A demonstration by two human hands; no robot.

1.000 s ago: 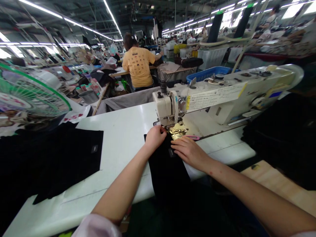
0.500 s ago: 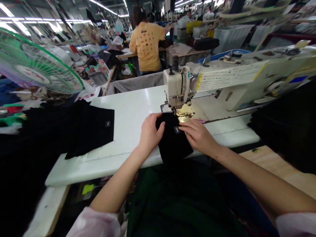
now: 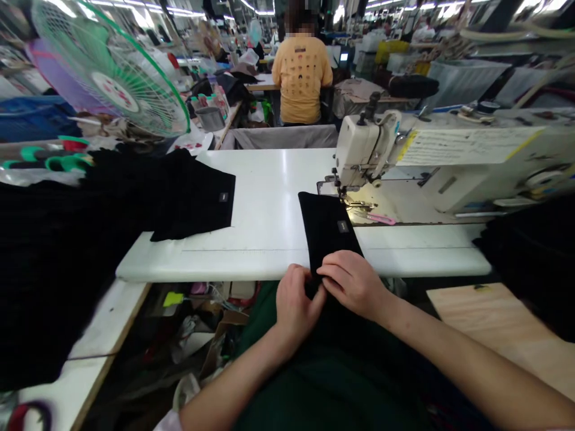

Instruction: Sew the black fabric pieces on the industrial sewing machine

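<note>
A narrow black fabric piece point(image 3: 327, 230) with a small label lies on the white table point(image 3: 269, 203), reaching from the sewing machine point(image 3: 431, 161) down over the front edge. My left hand point(image 3: 294, 302) and my right hand point(image 3: 353, 281) meet at that edge, both closed in a pinch on the near end of the fabric. The far end lies beside the machine's needle area.
A stack of black pieces point(image 3: 188, 194) with a label lies at the table's left, joined to a larger black heap point(image 3: 49, 251). A green fan point(image 3: 112, 66) stands at the back left. A person in a yellow shirt point(image 3: 302, 78) sits ahead. Pink snips point(image 3: 380, 219) lie by the needle plate.
Both hands came back from the needle to the table's front edge, drawing the black piece toward me. The view has tilted down and left.
</note>
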